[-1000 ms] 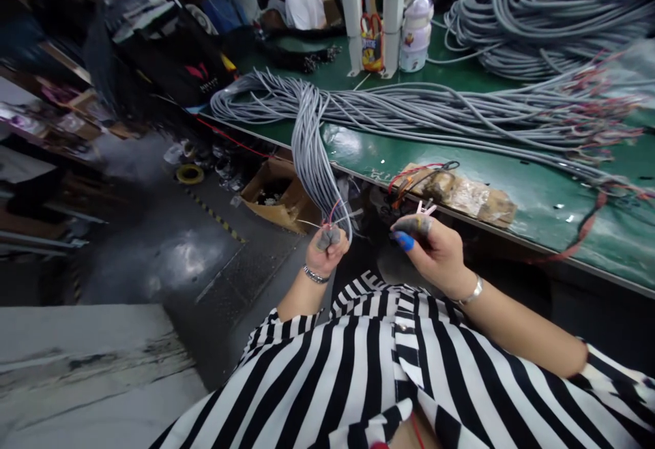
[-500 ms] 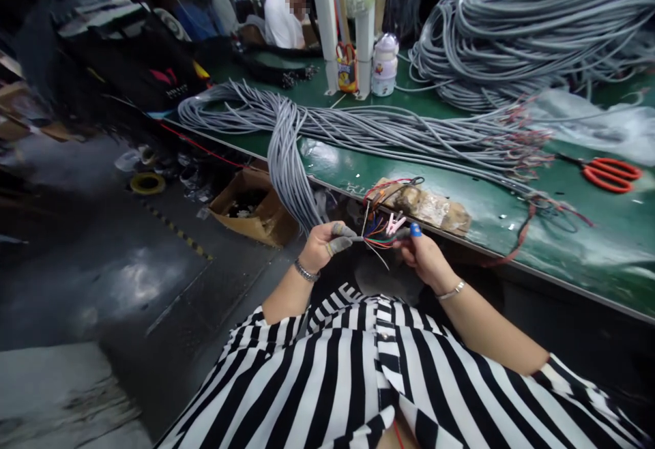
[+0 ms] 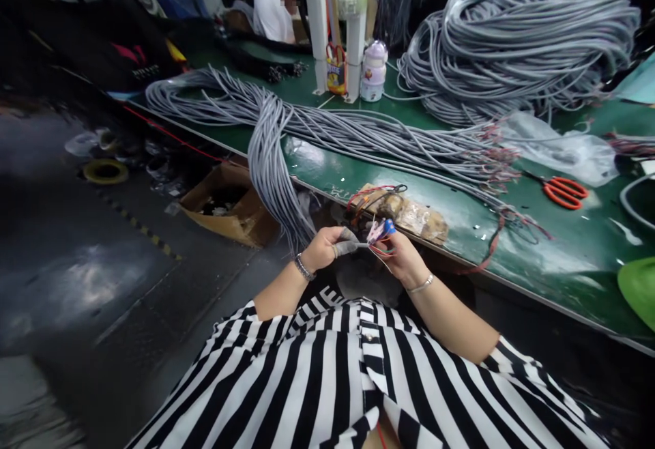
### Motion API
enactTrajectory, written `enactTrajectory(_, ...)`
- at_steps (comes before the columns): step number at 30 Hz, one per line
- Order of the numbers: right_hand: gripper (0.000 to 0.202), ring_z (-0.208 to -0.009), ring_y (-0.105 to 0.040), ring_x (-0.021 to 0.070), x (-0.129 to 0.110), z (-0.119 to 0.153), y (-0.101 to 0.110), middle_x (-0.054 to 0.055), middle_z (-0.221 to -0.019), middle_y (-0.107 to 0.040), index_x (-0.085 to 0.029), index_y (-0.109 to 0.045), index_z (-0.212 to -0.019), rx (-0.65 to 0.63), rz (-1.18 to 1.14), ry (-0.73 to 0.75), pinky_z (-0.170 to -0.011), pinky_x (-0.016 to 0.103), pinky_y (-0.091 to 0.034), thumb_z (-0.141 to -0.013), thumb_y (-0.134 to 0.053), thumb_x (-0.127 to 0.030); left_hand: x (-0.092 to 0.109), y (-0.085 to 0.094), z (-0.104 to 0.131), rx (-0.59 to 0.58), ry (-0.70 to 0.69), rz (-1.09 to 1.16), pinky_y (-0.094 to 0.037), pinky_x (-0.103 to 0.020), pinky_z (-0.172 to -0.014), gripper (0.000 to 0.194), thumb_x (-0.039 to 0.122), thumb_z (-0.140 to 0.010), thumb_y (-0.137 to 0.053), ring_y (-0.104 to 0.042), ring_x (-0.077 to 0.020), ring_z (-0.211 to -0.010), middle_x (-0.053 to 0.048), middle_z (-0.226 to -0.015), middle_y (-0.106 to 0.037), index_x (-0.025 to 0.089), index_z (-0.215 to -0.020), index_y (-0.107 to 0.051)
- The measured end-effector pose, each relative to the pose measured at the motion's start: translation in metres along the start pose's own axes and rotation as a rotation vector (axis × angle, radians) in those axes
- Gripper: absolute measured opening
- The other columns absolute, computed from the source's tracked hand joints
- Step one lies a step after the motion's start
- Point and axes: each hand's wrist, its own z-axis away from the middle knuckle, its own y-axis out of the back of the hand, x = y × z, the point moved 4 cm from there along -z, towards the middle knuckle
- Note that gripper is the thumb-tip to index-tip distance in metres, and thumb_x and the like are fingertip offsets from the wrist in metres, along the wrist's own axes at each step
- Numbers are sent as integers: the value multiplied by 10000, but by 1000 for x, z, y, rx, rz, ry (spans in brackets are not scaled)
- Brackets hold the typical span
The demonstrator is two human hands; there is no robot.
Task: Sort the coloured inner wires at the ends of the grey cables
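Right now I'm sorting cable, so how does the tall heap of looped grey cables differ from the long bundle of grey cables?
The looped grey heap is piled high, while the long grey bundle lies lower and stretched out. The bundle spills over the green tabletop's front edge; the heap sits back from it. Both are grey cable.

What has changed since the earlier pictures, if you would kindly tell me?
The right hand has moved in toward the left hand and taken hold of the coloured wires. The left hand still holds the grey cable; the bottle and cardboard box stayed where they were.
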Motion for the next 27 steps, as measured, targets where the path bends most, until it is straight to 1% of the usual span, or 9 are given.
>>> enactTrajectory(3,603,-423,-265,61,-2,-1,-3,-88,-467,-304,-211,-420,-612,22,-5,44,-405,219,-286,-665,-676,-755,-1,-2,-1,-17,5,-27,-413,-225,-572,418,511,-716,-764,-507,-95,-568,-15,-629,-608,104,-735,-670)
enactTrajectory(5,604,-426,-271,60,-2,-2,-2,-87,-472,-306,-210,-414,-610,43,-5,56,-413,218,-307,-675,-671,-752,-3,-2,-2,-28,13,-49,-412,-228,-575,410,499,-720,-763,-508,-97,-570,-16,-625,-602,101,-731,-667)
enactTrajectory(8,608,-415,-260,53,0,-4,-1,-87,-470,-308,-209,-399,-610,56,-20,54,-398,206,-281,-683,-667,-750,-5,-3,-4,-40,17,-68,-420,-233,-587,402,490,-722,-763,-512,-100,-577,-19,-628,-606,100,-731,-668)
enactTrajectory(12,609,-390,-241,56,7,-4,1,-83,-449,-318,-211,-421,-613,35,-62,-20,-366,209,-222,-676,-647,-773,-4,-4,-5,-73,8,-60,-426,-230,-600,393,485,-728,-756,-519,-103,-591,-20,-640,-611,102,-729,-668)
enactTrajectory(15,603,-393,-302,71,12,-1,7,-49,-503,-454,-209,-501,-678,41,-90,-60,-359,217,-248,-684,-598,-804,0,-3,-1,-142,10,-42,-428,-225,-590,380,474,-731,-756,-528,-107,-587,-25,-637,-617,104,-716,-671)
enactTrajectory(17,602,-417,-341,70,16,2,14,-10,-624,-582,-204,-547,-744,49,-99,-80,-365,214,-271,-680,-604,-800,2,-1,6,-206,18,-42,-435,-225,-586,365,459,-744,-749,-537,-111,-581,-34,-639,-630,101,-721,-677)
enactTrajectory(19,589,-427,-319,55,21,5,21,11,-725,-638,-200,-561,-771,56,-99,-96,-350,196,-225,-665,-644,-774,4,1,18,-264,30,-52,-439,-223,-571,351,446,-765,-734,-541,-112,-564,-43,-634,-638,99,-735,-685)
enactTrajectory(22,589,-436,-277,39,26,9,31,16,-766,-639,-191,-580,-783,64,-86,-114,-334,174,-134,-632,-694,-749,8,4,38,-324,20,-98,-438,-219,-544,342,439,-795,-705,-552,-120,-545,-60,-633,-649,101,-748,-698)
enactTrajectory(27,580,-448,-283,31,30,14,38,14,-779,-642,-180,-637,-818,75,-82,-122,-337,161,-120,-614,-733,-714,13,10,62,-308,-45,-282,-451,-207,-569,327,419,-830,-667,-561,-116,-574,-63,-652,-653,105,-746,-700)
